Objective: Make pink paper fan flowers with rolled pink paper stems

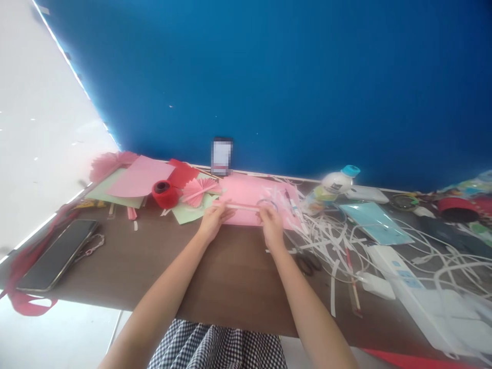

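Note:
Between my two hands a narrow folded strip of pink paper (245, 207) is stretched level, showing a pale edge. My left hand (212, 220) pinches its left end, and my right hand (271, 225) pinches the right end. Just beyond and under the strip lies a large pink paper sheet (246, 187), with white paper scraps (274, 196) on its right part. Left of my left hand are a pink pleated paper fan (198, 190), a light green paper sheet (186, 214) and a red ribbon roll (165, 193).
Scissors (307, 263) lie right of my right arm, near tangled white strips (334, 233) and a power strip (400, 271) with cables. A bottle (336, 182) stands behind them. A phone (57, 253) lies at the left edge; another phone (222, 155) leans on the blue wall (269, 77).

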The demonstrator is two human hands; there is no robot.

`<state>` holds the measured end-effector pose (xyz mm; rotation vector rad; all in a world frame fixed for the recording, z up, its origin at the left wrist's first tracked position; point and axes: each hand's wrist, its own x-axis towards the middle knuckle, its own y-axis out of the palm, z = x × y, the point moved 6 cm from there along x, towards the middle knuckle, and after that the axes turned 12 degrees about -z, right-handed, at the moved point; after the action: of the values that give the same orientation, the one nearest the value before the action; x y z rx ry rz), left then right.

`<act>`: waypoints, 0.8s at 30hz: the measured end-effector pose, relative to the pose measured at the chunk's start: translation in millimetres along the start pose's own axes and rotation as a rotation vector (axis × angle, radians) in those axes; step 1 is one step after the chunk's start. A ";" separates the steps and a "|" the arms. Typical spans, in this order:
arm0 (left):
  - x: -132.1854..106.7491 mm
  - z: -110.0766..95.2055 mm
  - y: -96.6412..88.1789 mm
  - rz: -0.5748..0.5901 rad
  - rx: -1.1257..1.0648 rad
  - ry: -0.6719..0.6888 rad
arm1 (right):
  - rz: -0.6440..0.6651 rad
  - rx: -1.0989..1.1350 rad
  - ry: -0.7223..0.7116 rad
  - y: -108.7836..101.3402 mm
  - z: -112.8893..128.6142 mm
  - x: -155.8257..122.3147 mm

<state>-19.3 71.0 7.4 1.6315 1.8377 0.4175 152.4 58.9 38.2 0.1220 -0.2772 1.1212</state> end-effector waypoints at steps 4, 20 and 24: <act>-0.5 -0.7 2.2 0.025 -0.010 -0.007 | -0.038 0.049 0.024 -3.1 -3.1 2.2; -0.6 -14.6 -6.8 -0.116 0.165 0.181 | -0.127 0.048 -0.020 -19.2 1.5 11.5; 0.3 -9.3 -3.9 -0.043 0.156 0.094 | -0.124 0.237 0.092 -16.6 -8.8 15.0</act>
<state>-28.3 72.3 11.9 1.6968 2.0160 0.3449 174.8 66.8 34.7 0.2927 -0.0531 1.0303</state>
